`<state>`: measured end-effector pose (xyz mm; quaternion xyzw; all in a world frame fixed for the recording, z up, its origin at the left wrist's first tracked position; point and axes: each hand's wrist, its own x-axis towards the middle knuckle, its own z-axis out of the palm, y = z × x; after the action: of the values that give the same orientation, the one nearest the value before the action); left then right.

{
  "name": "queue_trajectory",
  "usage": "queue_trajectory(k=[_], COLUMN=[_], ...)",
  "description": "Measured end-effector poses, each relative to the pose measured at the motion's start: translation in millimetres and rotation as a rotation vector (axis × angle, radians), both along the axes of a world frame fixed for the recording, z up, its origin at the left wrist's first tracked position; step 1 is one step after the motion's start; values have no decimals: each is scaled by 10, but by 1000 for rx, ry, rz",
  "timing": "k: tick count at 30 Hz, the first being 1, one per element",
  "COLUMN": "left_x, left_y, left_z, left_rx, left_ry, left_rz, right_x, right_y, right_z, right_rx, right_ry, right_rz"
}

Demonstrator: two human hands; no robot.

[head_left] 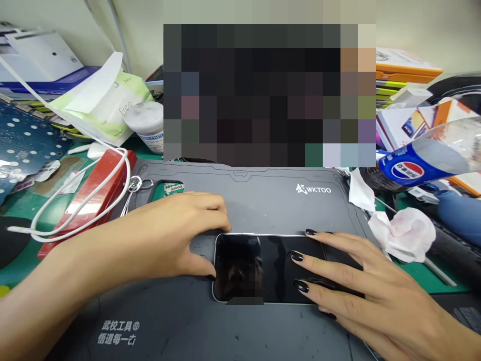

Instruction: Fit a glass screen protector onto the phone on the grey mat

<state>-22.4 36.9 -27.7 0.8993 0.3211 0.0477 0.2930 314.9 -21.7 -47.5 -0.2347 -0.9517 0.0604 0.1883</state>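
A smartphone [240,268] with a dark, glossy screen lies flat on a grey work mat [263,200]. At its left end, my left hand [180,230] grips the corner. The thumb presses the short edge and the curled fingers touch the far long edge. My right hand [368,281] lies across the right part of the screen. Its fingers are stretched out and spread, with dark nails, and they hide much of that end. Reflections show in the glass.
Left of the mat are a red box [86,195], a white cable [41,235] and scissors [135,185]. Behind stand a tub of paste [145,125] and a tissue pack [108,108]. At right lie a Pepsi bottle [413,168] and crumpled tissue [406,233]. The back middle is blurred out.
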Motion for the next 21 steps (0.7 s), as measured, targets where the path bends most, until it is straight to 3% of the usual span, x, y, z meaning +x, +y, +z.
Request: queue_trajectory(k=[21], left_x=[18], left_y=[8], left_z=[3], left_rx=[-20], left_ry=[16], left_rz=[5], right_x=[10], right_y=[-11], right_z=[40], right_rx=[-9], right_ry=[-8], right_rz=[-22])
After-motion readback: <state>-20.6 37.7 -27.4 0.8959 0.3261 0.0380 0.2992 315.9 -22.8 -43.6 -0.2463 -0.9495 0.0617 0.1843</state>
